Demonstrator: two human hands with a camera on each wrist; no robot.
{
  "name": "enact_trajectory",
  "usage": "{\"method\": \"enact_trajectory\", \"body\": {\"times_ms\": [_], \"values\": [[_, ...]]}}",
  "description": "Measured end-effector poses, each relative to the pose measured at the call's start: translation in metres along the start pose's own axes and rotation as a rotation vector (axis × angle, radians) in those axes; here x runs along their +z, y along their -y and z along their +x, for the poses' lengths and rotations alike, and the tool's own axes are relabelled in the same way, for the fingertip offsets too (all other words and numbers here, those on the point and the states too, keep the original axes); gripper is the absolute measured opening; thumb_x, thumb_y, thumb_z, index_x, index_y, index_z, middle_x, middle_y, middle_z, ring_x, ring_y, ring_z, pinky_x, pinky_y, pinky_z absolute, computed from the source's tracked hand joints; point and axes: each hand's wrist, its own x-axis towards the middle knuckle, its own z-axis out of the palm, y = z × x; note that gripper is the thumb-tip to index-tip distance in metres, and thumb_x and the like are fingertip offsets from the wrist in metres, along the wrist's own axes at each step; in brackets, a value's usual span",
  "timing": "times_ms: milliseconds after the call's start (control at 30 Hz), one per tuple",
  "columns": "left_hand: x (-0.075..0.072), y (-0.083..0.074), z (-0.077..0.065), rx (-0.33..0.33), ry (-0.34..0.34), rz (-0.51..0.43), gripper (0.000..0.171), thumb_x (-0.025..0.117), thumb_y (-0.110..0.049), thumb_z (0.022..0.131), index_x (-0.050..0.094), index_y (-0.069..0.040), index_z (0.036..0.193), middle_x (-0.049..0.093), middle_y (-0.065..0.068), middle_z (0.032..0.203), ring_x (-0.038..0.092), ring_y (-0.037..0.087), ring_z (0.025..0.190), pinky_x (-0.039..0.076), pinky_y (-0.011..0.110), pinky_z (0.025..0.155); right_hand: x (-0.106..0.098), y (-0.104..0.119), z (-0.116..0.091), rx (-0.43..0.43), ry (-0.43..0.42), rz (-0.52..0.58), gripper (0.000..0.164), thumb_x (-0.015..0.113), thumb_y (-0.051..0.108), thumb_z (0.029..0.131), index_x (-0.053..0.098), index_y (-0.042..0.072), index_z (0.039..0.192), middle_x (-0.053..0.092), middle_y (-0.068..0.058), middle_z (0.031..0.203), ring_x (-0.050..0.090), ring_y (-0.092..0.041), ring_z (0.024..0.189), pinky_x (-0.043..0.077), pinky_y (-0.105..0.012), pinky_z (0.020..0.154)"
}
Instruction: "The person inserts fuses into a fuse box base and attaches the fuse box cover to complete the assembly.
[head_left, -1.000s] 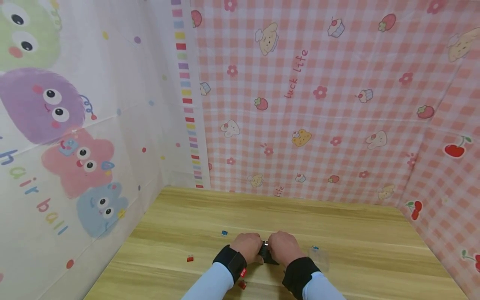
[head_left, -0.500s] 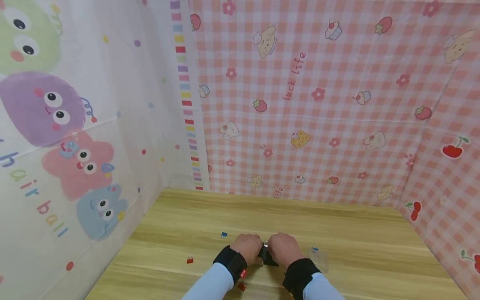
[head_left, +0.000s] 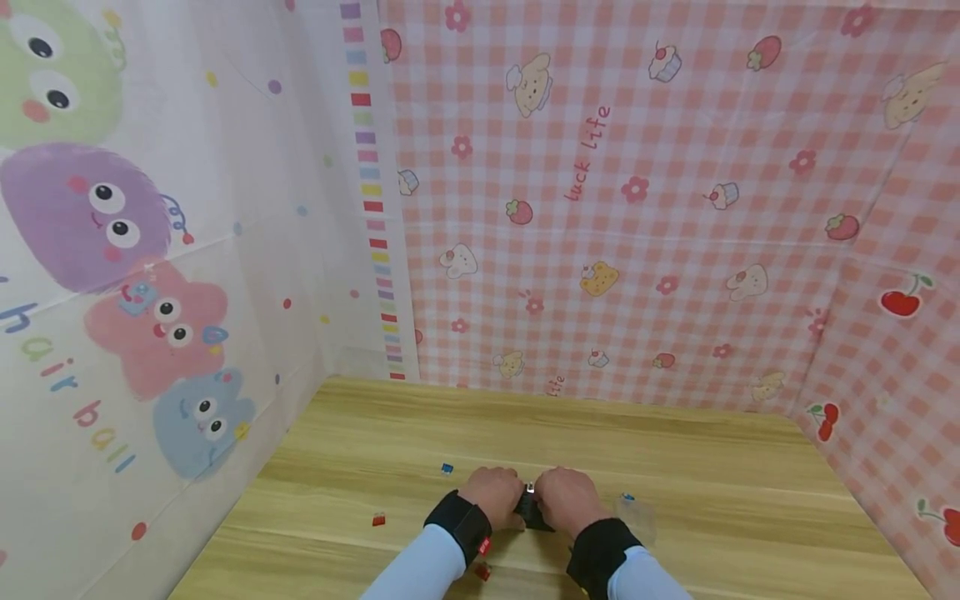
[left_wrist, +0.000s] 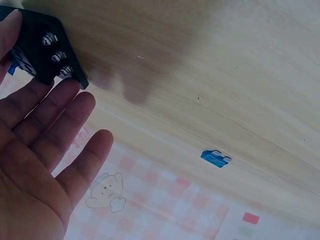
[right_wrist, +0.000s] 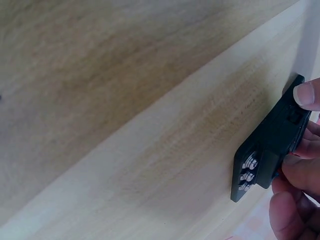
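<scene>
From the head camera I have both hands meeting over a black base [head_left: 535, 513] with metal terminals, about midway between the left and right edges of the wood-grain surface [head_left: 360, 421] and well apart from its far edge. My left hand [head_left: 492, 497] holds one side between thumb and fingertips, its fingers nearly straight in the left wrist view; my right hand [head_left: 567, 500] pinches the other side, thumb on the base and fingers bent beneath. In the left wrist view I see three metal posts [left_wrist: 58, 55] on it. A blue piece [head_left: 447, 469] lies between my left hand and the far left corner, a red piece [head_left: 378, 519] toward the left edge, and a second red piece [head_left: 483, 572] just beside my left wristband [head_left: 459, 527]. Toward the right edge, another blue piece [head_left: 627, 497] lies by a clear item [head_left: 637, 522], too faint to name.
</scene>
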Motion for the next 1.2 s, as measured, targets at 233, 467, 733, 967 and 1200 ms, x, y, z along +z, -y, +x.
{"method": "enact_trajectory", "body": {"times_ms": [233, 467, 733, 967, 1200], "values": [[0.001, 0.000, -0.001, 0.004, -0.013, -0.005, 0.038, 0.084, -0.047, 0.076, 0.072, -0.015, 0.092, 0.059, -0.005, 0.080, 0.055, 0.010, 0.072, 0.045, 0.030, 0.068, 0.001, 0.000, -0.001, -0.003, -0.020, -0.002, 0.016, 0.073, 0.007, 0.082, 0.069, 0.014, 0.069, 0.060, 0.005, 0.063, 0.049, -0.012, 0.056, 0.043, -0.032, 0.054], [0.003, 0.000, 0.001, 0.001, 0.001, -0.002, 0.039, 0.082, -0.048, 0.077, 0.072, -0.014, 0.092, 0.058, -0.004, 0.078, 0.053, 0.011, 0.071, 0.045, 0.030, 0.068, -0.001, 0.001, -0.002, 0.028, -0.013, 0.012, 0.014, 0.074, 0.007, 0.082, 0.070, 0.015, 0.071, 0.061, 0.006, 0.066, 0.048, -0.012, 0.058, 0.042, -0.032, 0.056], [0.002, 0.002, 0.000, 0.000, -0.013, -0.032, 0.041, 0.083, -0.052, 0.075, 0.072, -0.015, 0.090, 0.057, -0.005, 0.078, 0.053, 0.010, 0.068, 0.044, 0.030, 0.068, -0.004, 0.000, -0.005, 0.054, 0.002, 0.048, 0.015, 0.077, 0.009, 0.080, 0.068, 0.016, 0.069, 0.057, 0.008, 0.064, 0.046, -0.011, 0.058, 0.040, -0.032, 0.056], [-0.013, 0.009, -0.005, -0.026, -0.027, -0.025, 0.045, 0.079, -0.058, 0.076, 0.072, -0.015, 0.087, 0.058, -0.004, 0.078, 0.054, 0.011, 0.066, 0.047, 0.031, 0.066, -0.011, -0.001, -0.004, 0.115, 0.046, 0.029, 0.016, 0.079, 0.023, 0.083, 0.069, 0.017, 0.072, 0.054, 0.010, 0.064, 0.046, -0.010, 0.059, 0.040, -0.032, 0.057], [-0.025, 0.014, -0.007, -0.077, 0.016, -0.059, 0.047, 0.075, -0.061, 0.077, 0.068, -0.014, 0.074, 0.055, -0.005, 0.074, 0.047, 0.010, 0.059, 0.042, 0.030, 0.059, -0.017, -0.014, -0.005, 0.221, 0.048, 0.010, 0.019, 0.075, 0.031, 0.087, 0.070, 0.017, 0.075, 0.058, 0.008, 0.064, 0.051, -0.011, 0.059, 0.045, -0.034, 0.059]]}}
